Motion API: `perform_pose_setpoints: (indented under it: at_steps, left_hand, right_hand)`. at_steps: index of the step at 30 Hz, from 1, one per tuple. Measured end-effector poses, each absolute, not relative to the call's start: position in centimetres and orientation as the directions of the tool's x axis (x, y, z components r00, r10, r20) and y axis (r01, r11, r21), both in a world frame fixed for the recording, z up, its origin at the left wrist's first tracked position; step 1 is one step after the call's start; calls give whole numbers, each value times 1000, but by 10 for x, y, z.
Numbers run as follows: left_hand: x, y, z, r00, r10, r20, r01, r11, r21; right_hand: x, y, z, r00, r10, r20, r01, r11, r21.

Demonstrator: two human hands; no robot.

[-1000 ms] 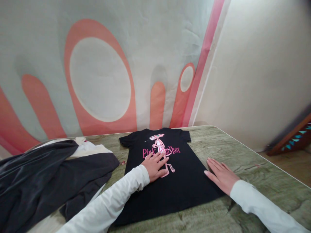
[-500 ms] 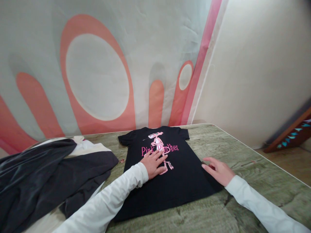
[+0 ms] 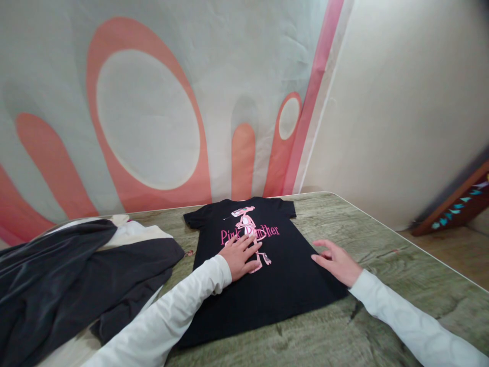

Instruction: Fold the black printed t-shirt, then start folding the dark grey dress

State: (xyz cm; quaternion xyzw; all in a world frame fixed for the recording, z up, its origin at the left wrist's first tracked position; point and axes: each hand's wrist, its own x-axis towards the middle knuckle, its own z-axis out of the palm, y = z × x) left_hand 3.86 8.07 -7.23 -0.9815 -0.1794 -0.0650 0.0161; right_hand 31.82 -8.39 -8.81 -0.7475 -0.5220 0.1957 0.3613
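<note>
A black T-shirt [image 3: 290, 285] with a pink cartoon print and the words "Pink Panther" lies spread flat, its collar toward the wall. My left hand [image 3: 239, 256] rests palm down on the print, fingers stretched out, covering part of the figure and letters. At the shirt's right side edge is my right hand [image 3: 338, 261], thumb and index finger apart, the other fingers curled and partly hidden. No cloth shows between its thumb and finger.
The shirt lies on a wood-grain table [image 3: 385, 255] with a pale edge. To the left is a heap of dark and cream clothes [image 3: 84, 275]. A wall covering with coral shapes [image 3: 168, 153] stands behind. A brown board [image 3: 454, 209] leans at the far right.
My right hand has shifted slightly left and up along the shirt's edge. My left hand stays on the print. The whole view has moved a little.
</note>
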Motion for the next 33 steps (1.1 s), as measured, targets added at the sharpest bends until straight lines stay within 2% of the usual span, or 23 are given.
perform_pose_setpoints:
  at_steps: [5,8,14,17,22,29,33]
  left_hand:
    - [40,81,-72,929,353,114,355,-935,6]
    - [40,80,-70,929,356,98,355,-934,27]
    - [38,76,-60,933,347,100,347,-938,18]
    - [38,69,-57,945,321,62,321,-947,1]
    - [39,55,-61,924,384,-3,384,-923,7]
    - [37,43,-65,902,432,-17,433,-901,44]
    - [36,37,-67,891,453,7,452,-890,55]
  right_hand:
    - [321,-86,-89,342,924,171,817,-202,-540]
    - [322,-87,-88,303,936,179,863,-190,-469]
    - [322,-96,-82,256,956,141,864,-161,-476]
    - [322,-104,-78,232,970,68,831,-161,-532]
    - [324,-113,-82,186,980,-68,763,-188,-618]
    - [328,-114,-84,184,982,-32,844,-175,-507]
    - [313,-105,-65,158,980,124,898,-90,-430]
